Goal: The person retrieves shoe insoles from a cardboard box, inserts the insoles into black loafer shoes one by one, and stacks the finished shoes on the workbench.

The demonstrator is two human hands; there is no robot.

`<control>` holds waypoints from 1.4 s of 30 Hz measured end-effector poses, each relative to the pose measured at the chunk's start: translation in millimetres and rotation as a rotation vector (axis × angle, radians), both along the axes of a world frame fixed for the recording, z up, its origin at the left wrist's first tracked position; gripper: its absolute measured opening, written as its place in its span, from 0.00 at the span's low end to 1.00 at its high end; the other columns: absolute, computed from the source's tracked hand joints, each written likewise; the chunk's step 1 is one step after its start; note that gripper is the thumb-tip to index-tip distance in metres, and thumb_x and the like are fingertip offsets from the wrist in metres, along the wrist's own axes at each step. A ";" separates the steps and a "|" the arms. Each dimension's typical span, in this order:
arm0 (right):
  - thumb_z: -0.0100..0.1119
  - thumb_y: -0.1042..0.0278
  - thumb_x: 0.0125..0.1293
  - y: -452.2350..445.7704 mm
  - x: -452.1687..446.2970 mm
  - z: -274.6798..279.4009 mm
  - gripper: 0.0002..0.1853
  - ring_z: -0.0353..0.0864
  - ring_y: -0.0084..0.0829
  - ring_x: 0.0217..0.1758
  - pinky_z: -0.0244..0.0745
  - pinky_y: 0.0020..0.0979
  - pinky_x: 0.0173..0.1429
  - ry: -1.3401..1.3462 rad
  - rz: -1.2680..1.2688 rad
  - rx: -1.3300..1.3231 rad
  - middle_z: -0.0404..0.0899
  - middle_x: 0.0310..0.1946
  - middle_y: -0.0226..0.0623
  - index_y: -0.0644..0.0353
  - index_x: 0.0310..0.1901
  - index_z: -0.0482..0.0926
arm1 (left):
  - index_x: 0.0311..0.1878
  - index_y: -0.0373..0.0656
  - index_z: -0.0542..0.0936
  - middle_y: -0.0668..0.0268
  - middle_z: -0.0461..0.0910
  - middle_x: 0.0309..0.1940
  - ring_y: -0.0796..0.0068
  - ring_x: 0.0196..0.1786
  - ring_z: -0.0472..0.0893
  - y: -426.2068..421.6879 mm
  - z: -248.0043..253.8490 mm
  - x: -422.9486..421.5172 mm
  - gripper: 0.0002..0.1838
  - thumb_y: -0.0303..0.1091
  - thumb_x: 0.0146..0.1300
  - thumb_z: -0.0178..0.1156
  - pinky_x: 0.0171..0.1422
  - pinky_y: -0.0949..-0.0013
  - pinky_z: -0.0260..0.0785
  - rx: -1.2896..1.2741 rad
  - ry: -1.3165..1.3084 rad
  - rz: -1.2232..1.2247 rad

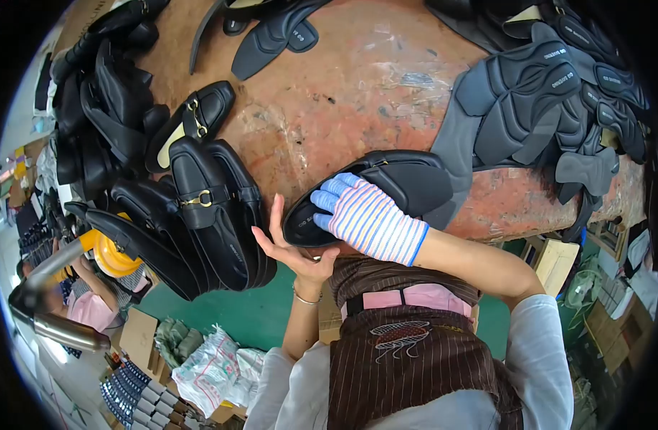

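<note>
A black loafer [408, 183] lies on its side at the table's near edge, its opening towards me. My right hand [372, 218], in a striped glove with blue fingertips, reaches over it with bent fingers pressed into the opening, onto the insole. My bare left hand [300, 251] is at the heel end, fingers stretched and spread, thumb close to the heel. Whether its palm touches the shoe, I cannot tell. Beneath and beyond the loafer's toe lies a dark grey insole [454, 154].
Black loafers with gold buckles [210, 215] stand packed together on the left, and one loafer [192, 125] lies behind them. A pile of padded insoles [529, 100] covers the right side. More insoles [271, 43] lie at the far edge. A yellow lamp [117, 251] juts in from the left.
</note>
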State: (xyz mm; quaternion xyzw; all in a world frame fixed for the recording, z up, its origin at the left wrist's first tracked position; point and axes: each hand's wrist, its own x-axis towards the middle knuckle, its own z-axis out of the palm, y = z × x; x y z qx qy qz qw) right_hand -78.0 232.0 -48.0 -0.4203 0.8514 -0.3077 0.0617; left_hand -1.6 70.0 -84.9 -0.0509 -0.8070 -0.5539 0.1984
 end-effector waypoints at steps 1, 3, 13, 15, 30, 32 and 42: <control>0.57 0.63 0.57 -1.8 0.3 -1.7 0.15 0.77 0.43 0.59 0.71 0.43 0.65 -0.005 0.007 0.007 0.80 0.53 0.40 0.56 0.43 0.86 | 0.78 0.43 0.28 0.35 0.53 0.74 0.43 0.73 0.64 0.1 -0.3 -1.1 0.71 0.58 0.53 0.74 0.78 0.48 0.55 0.027 -0.009 -0.005; 0.56 0.62 0.59 -7.3 4.4 -7.8 0.15 0.77 0.43 0.59 0.71 0.43 0.66 -0.047 -0.035 0.029 0.80 0.53 0.41 0.58 0.44 0.86 | 0.79 0.42 0.31 0.36 0.54 0.74 0.43 0.72 0.65 -1.3 -1.8 -3.1 0.69 0.58 0.54 0.73 0.77 0.49 0.57 0.072 -0.010 -0.022; 0.58 0.60 0.62 -10.6 -11.7 7.0 0.16 0.74 0.45 0.65 0.66 0.41 0.73 -0.393 0.324 0.073 0.79 0.58 0.45 0.58 0.49 0.83 | 0.59 0.36 0.74 0.39 0.65 0.70 0.44 0.66 0.72 -21.6 11.2 -11.5 0.22 0.36 0.64 0.59 0.71 0.51 0.63 -0.156 -0.180 -0.114; 0.57 0.63 0.61 -3.1 8.2 4.6 0.15 0.72 0.43 0.68 0.61 0.43 0.76 -0.091 0.157 0.103 0.78 0.59 0.43 0.56 0.47 0.84 | 0.57 0.36 0.75 0.39 0.66 0.69 0.44 0.66 0.72 -18.6 8.3 -12.6 0.20 0.33 0.63 0.57 0.71 0.51 0.62 -0.136 -0.144 -0.095; 0.65 0.71 0.57 49.7 -9.6 74.2 0.16 0.72 0.58 0.64 0.70 0.45 0.66 -0.151 -0.783 -0.013 0.76 0.59 0.51 0.60 0.48 0.79 | 0.65 0.38 0.72 0.48 0.80 0.49 0.52 0.46 0.82 63.3 68.7 -13.8 0.29 0.21 0.58 0.59 0.55 0.53 0.74 -0.119 -0.532 -0.034; 0.62 0.76 0.57 50.9 31.1 82.1 0.17 0.72 0.60 0.63 0.72 0.47 0.65 -0.160 -0.678 -0.054 0.74 0.60 0.57 0.63 0.49 0.75 | 0.67 0.39 0.72 0.50 0.81 0.46 0.56 0.40 0.82 51.4 59.2 -41.8 0.32 0.20 0.56 0.62 0.49 0.57 0.76 -0.260 -0.588 -0.160; 0.50 0.81 0.56 20.5 90.0 26.0 0.23 0.67 0.60 0.70 0.69 0.47 0.71 -0.034 -0.672 0.135 0.67 0.65 0.66 0.72 0.56 0.73 | 0.64 0.39 0.77 0.52 0.82 0.45 0.62 0.36 0.81 48.9 35.1 -103.1 0.29 0.19 0.55 0.65 0.43 0.68 0.76 -0.183 -0.336 -0.328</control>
